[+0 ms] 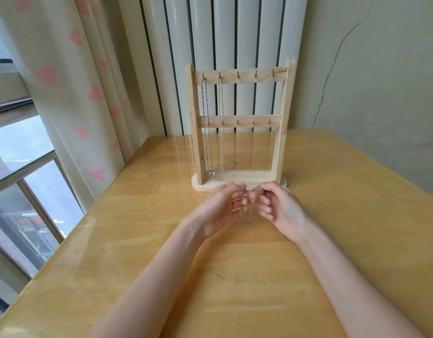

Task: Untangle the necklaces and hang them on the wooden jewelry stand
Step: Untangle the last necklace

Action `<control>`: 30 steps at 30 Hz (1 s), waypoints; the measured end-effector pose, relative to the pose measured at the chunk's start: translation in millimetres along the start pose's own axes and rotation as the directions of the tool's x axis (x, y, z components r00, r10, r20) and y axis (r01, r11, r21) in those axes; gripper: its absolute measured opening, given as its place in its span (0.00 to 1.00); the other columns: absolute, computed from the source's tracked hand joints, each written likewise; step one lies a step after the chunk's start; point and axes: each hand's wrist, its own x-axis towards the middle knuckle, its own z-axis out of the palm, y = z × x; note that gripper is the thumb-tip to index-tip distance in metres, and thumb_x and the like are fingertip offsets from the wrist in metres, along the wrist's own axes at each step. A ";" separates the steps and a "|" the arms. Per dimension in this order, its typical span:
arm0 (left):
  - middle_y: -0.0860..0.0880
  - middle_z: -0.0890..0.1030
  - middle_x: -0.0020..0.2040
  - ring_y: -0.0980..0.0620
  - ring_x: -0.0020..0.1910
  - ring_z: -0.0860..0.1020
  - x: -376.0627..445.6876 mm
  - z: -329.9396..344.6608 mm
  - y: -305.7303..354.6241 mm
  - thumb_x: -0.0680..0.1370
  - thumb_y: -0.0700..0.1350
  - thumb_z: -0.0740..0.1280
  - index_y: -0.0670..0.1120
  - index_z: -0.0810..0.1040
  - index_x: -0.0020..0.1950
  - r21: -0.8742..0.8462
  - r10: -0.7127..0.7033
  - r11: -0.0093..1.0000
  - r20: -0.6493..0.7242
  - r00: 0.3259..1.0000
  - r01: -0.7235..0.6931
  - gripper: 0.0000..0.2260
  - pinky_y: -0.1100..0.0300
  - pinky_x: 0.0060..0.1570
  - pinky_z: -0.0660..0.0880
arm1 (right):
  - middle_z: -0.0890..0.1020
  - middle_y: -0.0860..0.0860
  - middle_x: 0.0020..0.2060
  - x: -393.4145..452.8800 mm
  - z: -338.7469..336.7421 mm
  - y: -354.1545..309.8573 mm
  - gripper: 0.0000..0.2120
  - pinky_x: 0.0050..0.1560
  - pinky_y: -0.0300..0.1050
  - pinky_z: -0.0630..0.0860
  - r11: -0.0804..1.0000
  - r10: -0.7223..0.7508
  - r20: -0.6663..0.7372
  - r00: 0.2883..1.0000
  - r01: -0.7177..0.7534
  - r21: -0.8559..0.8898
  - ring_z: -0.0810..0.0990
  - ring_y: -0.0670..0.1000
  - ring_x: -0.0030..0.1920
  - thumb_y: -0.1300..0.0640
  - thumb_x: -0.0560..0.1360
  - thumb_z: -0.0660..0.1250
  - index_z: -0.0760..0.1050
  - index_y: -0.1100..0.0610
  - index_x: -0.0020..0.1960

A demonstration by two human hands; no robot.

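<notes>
I've got L hand (221, 204) & R hand (278, 206) both pinching the thin chain (253, 189); I'd tease loops apart gently, w/o yanking, then reach for the wooden jewelry stand (239, 123).

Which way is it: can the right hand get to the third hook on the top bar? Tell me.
Probably yes. The third hook is bare, nothing stands between it and the right hand, but that hand and the left hand are pinching a tangled chain.
</notes>
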 end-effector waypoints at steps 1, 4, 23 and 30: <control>0.51 0.78 0.34 0.57 0.29 0.72 -0.3 0.2 -0.1 0.79 0.42 0.61 0.47 0.70 0.41 0.026 0.001 1.000 0.010 1.000 -0.001 0.06 0.64 0.37 0.70 | 0.66 0.51 0.26 0.0 -0.6 0.0 0.10 0.22 0.38 0.55 1.000 -0.004 0.001 1.000 0.004 0.000 0.61 0.45 0.22 0.62 0.76 0.59 0.67 0.57 0.36; 0.52 0.76 0.32 0.57 0.28 0.70 -2.4 -2.4 -1.3 0.78 0.45 0.63 0.47 0.73 0.46 0.178 0.024 0.984 -0.003 1.000 -0.023 0.03 0.65 0.35 0.69 | 0.68 0.48 0.24 -0.9 -3.7 -0.2 0.08 0.22 0.36 0.57 1.000 -0.026 0.019 0.999 0.026 -0.017 0.63 0.45 0.23 0.62 0.76 0.61 0.71 0.59 0.38; 0.50 0.77 0.36 0.57 0.31 0.73 -2.5 -2.3 -3.5 0.78 0.41 0.64 0.46 0.75 0.41 0.222 0.120 0.970 -0.057 0.991 -0.105 0.06 0.67 0.35 0.73 | 0.67 0.48 0.26 -2.8 2.3 1.3 0.11 0.23 0.37 0.56 0.973 0.038 0.115 0.993 -0.010 -0.233 0.63 0.45 0.23 0.60 0.76 0.62 0.71 0.58 0.35; 0.52 0.73 0.33 0.58 0.24 0.69 4.3 -6.2 -7.3 0.77 0.40 0.64 0.46 0.71 0.39 0.691 0.312 0.701 -0.079 0.947 -0.174 0.08 0.65 0.28 0.68 | 0.66 0.49 0.25 -3.3 -1.3 1.6 0.11 0.23 0.38 0.56 0.971 0.033 0.040 0.999 -0.022 -0.239 0.63 0.45 0.24 0.64 0.75 0.62 0.71 0.57 0.34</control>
